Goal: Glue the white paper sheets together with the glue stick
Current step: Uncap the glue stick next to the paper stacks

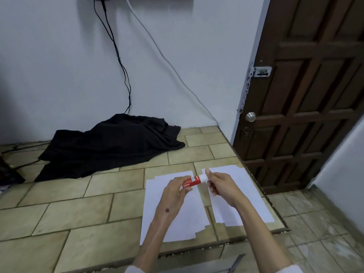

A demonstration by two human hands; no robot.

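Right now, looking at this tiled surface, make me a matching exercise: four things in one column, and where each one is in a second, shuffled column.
Things:
1. red and white glue stick
2. crumpled black cloth
3. round silver door knob
4. white paper sheets

Places:
A. on the brown wooden door
B. flat on the tiles, beneath the hands
C. held between the left hand and right hand
D. heaped against the wall

Pairs: 1-C, 2-D, 3-A, 4-B

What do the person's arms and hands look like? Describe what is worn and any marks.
Both forearms are bare. White sleeve cuffs show at the bottom edge, one on each arm. The left hand has a small dark round mark on its back. The right hand shows no marks. No rings, watch or gloves are visible.
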